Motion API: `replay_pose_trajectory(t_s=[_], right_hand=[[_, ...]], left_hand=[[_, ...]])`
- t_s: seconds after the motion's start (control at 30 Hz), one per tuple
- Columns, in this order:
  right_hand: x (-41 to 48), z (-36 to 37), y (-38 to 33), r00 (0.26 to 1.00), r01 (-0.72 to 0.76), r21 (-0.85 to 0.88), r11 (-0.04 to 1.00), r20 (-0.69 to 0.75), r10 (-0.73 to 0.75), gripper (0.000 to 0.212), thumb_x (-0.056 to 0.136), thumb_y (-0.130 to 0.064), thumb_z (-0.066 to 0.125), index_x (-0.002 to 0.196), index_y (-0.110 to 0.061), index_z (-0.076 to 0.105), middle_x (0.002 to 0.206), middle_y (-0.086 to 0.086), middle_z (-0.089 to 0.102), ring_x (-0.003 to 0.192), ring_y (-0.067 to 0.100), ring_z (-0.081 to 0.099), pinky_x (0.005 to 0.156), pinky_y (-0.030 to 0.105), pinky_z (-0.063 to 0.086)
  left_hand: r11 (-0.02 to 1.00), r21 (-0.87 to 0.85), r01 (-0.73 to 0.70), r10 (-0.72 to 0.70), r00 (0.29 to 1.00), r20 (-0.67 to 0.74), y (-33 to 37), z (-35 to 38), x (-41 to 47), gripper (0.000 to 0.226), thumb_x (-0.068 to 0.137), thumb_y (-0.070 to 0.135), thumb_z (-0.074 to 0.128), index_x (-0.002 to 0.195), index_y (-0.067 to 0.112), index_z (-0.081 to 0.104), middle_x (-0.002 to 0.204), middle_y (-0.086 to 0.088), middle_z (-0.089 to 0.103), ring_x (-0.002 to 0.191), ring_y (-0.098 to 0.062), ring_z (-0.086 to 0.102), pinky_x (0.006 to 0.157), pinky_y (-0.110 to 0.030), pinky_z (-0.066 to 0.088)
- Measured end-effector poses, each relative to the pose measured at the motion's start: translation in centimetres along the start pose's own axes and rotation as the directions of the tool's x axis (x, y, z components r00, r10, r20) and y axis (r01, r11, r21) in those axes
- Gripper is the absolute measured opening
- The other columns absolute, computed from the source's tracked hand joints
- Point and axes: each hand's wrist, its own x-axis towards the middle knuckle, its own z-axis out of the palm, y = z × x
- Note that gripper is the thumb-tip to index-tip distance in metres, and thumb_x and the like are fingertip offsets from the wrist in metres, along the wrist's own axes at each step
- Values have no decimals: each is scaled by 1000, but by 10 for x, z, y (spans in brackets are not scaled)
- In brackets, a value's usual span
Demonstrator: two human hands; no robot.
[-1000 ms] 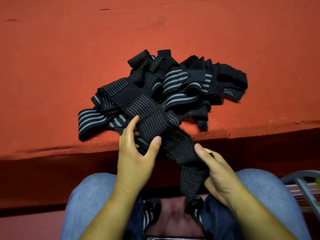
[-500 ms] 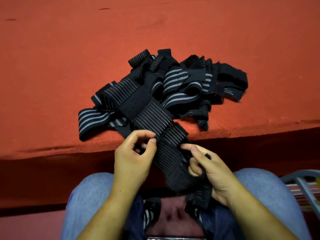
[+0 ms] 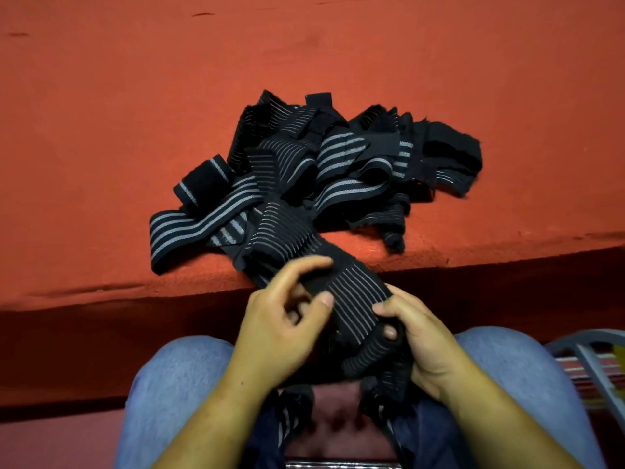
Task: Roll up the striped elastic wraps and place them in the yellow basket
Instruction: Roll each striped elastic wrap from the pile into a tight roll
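Striped wrap [image 3: 355, 299] now pulled nearer, lower centre; left hand [image 3: 280, 333] pinches edge, right hand [image 3: 416, 336] grips bunched end. We keep tension, roll tight, edges aligned.

Wraps [image 3: 321, 170], heaped at centre: woven elastic cloth, matt black with pale grey ribbed stripes, some ends frayed; the wrap [image 3: 355, 299] at lower centre has the same ribbed weave. Table cover [image 3: 135, 96], upper frame: red felt-like cloth, matt, faintly fuzzy, creased along its front edge. Jeans [image 3: 176, 384], bottom: blue denim, soft and matt; frame [image 3: 588, 360], lower right: smooth grey tube, apparently metal.
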Motion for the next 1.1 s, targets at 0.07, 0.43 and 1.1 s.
replay_pose_trajectory(t_s=[0.07, 0.43, 1.1], right_hand=[[-1, 2, -2, 1000, -7, 46, 999, 0, 7, 27, 68, -10, 55, 87, -7, 72, 81, 16, 63, 64, 20, 62, 58, 27, 53], [-2, 2, 2, 994, -73, -307, 949, -100, 44, 16, 86, -21, 77, 72, -12, 78, 75, 10, 71, 68, 19, 67, 67, 32, 50], [2, 1, 8, 990, -69, -568, 820, -140, -14, 7, 62, -19, 55, 60, -20, 48, 66, 4, 36, 65, 19, 32, 59, 35, 25]], left_hand=[[976, -209, 56, -81, 990, -114, -3, -3, 6, 35, 84, 41, 63, 119, 42, 64, 68, -2, 61, 53, -19, 56, 51, -25, 46], [929, -368, 45, -184, 917, -353, -7, -12, 20, 44, 101, 7, 63, 141, 22, 53, 118, 8, 72, 105, -3, 66, 84, -19, 52], [964, -251, 88, -143, 967, -210, -8, -14, 18, 25, 86, 13, 64, 107, 23, 72, 109, 12, 76, 107, -2, 68, 93, -18, 49]])
